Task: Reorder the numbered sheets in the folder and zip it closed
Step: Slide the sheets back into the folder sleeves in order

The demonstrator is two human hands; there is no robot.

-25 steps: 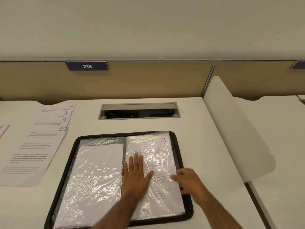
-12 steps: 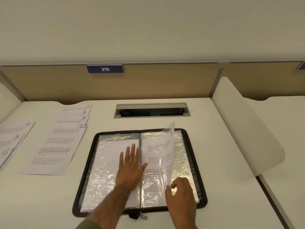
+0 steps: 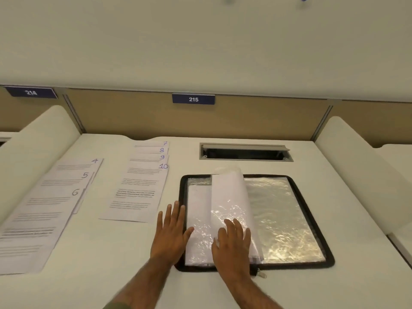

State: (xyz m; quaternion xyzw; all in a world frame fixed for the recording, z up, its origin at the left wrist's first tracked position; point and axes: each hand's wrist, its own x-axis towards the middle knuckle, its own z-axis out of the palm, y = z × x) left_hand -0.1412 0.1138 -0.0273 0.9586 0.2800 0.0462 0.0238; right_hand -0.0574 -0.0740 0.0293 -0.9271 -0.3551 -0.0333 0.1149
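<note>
A black zip folder (image 3: 311,215) lies open on the white desk, its clear plastic sleeves showing. One sleeve with a sheet inside (image 3: 229,197) is curling over from right to left, and my right hand (image 3: 231,244) presses on its lower part with straight fingers. My left hand (image 3: 170,233) lies flat, fingers spread, over the folder's left edge and the desk. The right half shows an empty shiny sleeve (image 3: 283,217). Loose sheets numbered 7 to 10 (image 3: 138,188) lie left of the folder, and sheets 4, 5 and 6 (image 3: 44,210) lie farther left.
A cable slot (image 3: 245,152) is cut into the desk behind the folder. White curved dividers (image 3: 356,166) stand at both sides of the desk. A tan back panel carries plates 215 (image 3: 193,99) and 214 (image 3: 31,92). The zip pull (image 3: 259,274) lies at the folder's front edge.
My right hand has turned the sleeve holding sheet 3 over to the left. My left hand slid off the left page to the folder's left edge. The view shifted left, showing sheets 4 to 6.
</note>
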